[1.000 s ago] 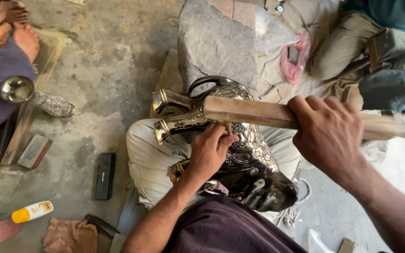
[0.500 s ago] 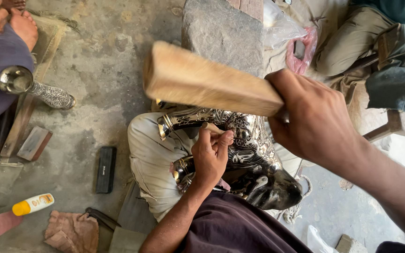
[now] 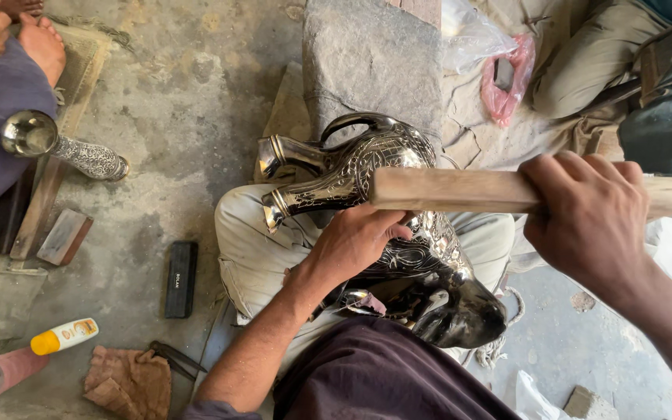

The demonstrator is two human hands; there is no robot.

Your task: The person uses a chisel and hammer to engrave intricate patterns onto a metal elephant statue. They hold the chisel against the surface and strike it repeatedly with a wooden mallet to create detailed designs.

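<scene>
Overhead, the engraved metal jug [image 3: 398, 233] lay across the seated person's lap, spout pointing left. Their left hand [image 3: 355, 245] pressed closed against its body, while the right hand [image 3: 589, 214] clenched a wooden mallet [image 3: 460, 190] stretched crosswise just above.

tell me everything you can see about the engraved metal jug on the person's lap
The engraved metal jug looks like dark, polished metal covered in fine silvery floral engraving. It has a curved handle, a narrow neck with a flared mouth, a slim spout and a smooth, shiny base. It lies on its side across the person's lap, mouth pointing away to the left. The left hand rests on its body; the right hand holds a wooden stick just over it.
</scene>
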